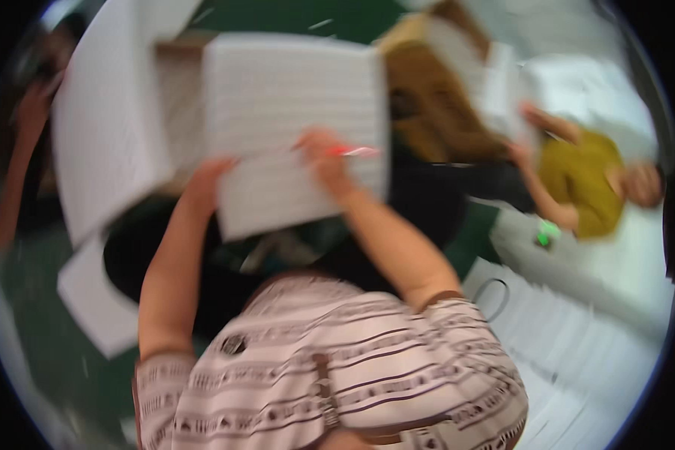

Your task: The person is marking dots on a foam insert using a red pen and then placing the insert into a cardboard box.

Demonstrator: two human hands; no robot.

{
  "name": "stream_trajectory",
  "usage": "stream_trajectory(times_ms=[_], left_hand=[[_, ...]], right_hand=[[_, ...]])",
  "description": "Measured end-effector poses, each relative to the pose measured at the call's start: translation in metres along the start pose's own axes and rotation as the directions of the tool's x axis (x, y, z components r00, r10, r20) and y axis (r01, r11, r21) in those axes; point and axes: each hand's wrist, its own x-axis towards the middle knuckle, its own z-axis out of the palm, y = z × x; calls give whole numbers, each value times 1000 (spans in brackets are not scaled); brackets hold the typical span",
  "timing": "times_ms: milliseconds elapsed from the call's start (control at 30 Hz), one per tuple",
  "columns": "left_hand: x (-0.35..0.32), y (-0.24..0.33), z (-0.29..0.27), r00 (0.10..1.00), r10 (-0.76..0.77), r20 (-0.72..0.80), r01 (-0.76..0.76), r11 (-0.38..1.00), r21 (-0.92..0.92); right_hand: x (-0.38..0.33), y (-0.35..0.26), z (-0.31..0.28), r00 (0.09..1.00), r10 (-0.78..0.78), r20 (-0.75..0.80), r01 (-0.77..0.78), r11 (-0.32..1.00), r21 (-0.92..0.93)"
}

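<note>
A large white sheet [292, 97] with faint horizontal lines or ridges fills the space before me, smeared by motion. At its left edge my left hand [206, 184] is closed, with the fingers at the border of the sheet. My right hand [325, 154] lies over the middle of the same sheet, closed round a slim red tool [352, 151] that sticks out to the right. Blur hides whether this is a pen or a cutter. Behind the left part of the sheet shows a brown cardboard box [180, 97].
To the left stands a big white panel [109, 127], with another white sheet [101, 300] below it. A co-worker in a mustard top [585, 184] handles a white sheet by a cardboard box [435, 97] at right. Stacked white sheets [555, 337] lie at lower right. Another person's arm [22, 142] shows far left.
</note>
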Motion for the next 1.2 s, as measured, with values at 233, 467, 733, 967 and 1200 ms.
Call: stream_trajectory(times_ms=[233, 467, 733, 967, 1200], left_hand=[[-9, -4, 34, 995, 28, -98, -42, 989, -140], [-12, -5, 30, 991, -22, -128, 19, 999, -30], [1, -9, 37, 976, 133, -173, -148, 986, -79], [0, -11, 24, 991, 44, -128, -52, 997, -60], [-1, -9, 25, 980, 107, -170, -122, 989, -80]], right_hand=[[-8, -30, 5, 955, 290, 56, -292, 955, 45], [0, -13, 21, 956, -237, 173, 274, 932, -236], [-1, -1, 13, 998, -47, 49, 46, 999, 3], [-2, -10, 10, 999, 5, 47, 0, 995, -103], [7, -7, 23, 985, -61, 159, 112, 934, -339]])
